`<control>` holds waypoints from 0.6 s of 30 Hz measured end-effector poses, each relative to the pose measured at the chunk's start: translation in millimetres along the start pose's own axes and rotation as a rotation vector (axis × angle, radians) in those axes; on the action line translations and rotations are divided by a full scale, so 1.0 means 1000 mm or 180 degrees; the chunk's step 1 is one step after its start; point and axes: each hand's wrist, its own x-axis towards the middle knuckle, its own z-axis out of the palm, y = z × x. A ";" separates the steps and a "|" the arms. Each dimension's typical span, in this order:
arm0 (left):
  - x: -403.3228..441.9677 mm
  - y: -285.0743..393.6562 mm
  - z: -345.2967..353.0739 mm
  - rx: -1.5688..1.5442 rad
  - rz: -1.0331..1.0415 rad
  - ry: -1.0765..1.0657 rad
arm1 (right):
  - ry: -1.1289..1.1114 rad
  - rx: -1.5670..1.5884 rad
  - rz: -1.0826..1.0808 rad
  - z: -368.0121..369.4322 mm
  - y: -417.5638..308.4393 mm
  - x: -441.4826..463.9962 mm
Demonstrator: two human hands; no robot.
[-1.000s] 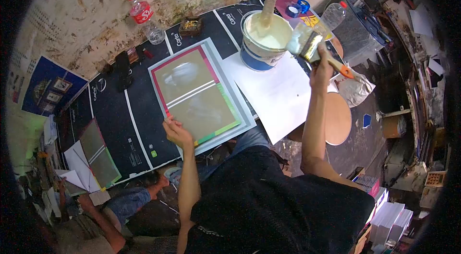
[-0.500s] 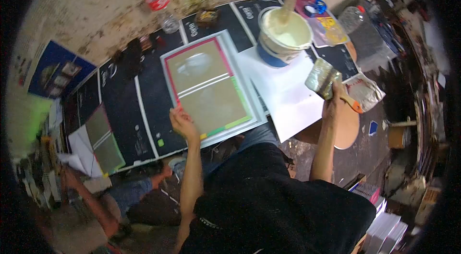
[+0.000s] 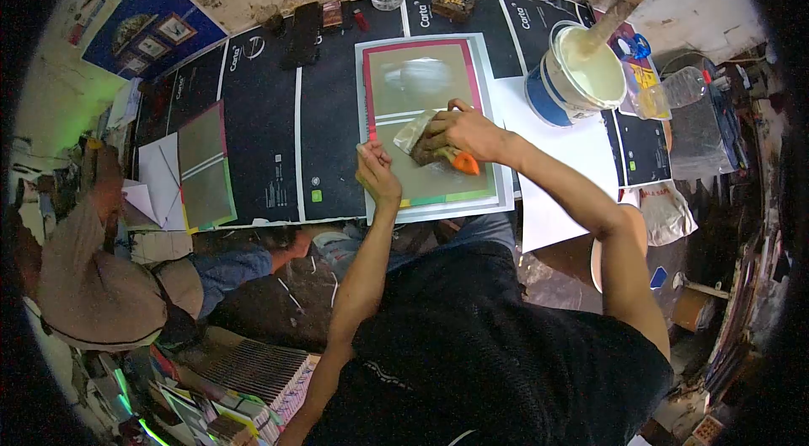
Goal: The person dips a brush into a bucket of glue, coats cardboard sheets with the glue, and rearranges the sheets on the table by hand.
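My right hand [image 3: 459, 132] is clamped on the brush [image 3: 415, 134], its bristles on the lower half of the taped board [image 3: 425, 121]. My left hand [image 3: 378, 172] rests loosely curled at the board's left edge, which lies near the front edge of the desk [image 3: 329, 126]. Bare dark surface gives me room to the left. To the right, a bucket [image 3: 574, 77] of pale cream paint [image 3: 597, 73] stands partly over white paper [image 3: 573, 163], a wooden stick [image 3: 630, 1] leaning in it.

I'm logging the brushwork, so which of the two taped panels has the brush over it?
The middle panel, beneath the right hand and brush; the other panel lies far left.
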 end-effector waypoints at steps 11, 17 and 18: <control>0.003 0.001 -0.001 0.0357 0.0009 0.0039 | -0.1797 0.0281 0.0983 -0.084 -0.038 -0.069; 0.006 0.003 -0.002 0.0556 0.0063 -0.0165 | 0.0917 0.0583 0.2090 -0.061 0.011 -0.086; 0.002 0.004 -0.001 0.0723 0.0223 -0.0273 | 0.1409 0.0558 0.2539 -0.050 0.018 -0.067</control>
